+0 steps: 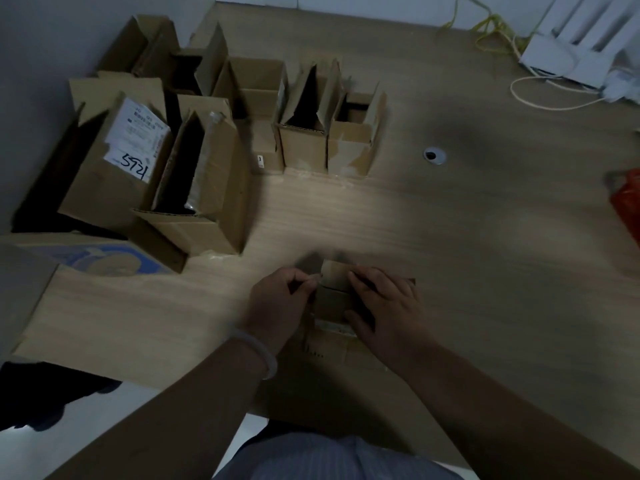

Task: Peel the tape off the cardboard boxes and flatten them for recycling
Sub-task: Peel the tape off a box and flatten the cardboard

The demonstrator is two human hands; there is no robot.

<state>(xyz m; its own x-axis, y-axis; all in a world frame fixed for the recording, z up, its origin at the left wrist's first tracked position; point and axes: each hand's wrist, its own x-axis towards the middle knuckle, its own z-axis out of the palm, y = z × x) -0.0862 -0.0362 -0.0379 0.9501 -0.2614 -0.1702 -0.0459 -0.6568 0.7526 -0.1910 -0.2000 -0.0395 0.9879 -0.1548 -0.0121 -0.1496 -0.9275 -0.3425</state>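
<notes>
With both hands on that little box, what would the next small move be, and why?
Probably draw the left hand away to peel any tape: its fingers pinch the small box at its left edge, while the right hand holds the box steady.

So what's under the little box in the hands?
A flat sheet of cardboard lies under the little box, on the table. The left hand and right hand cover its sides, hiding where they touch.
</notes>
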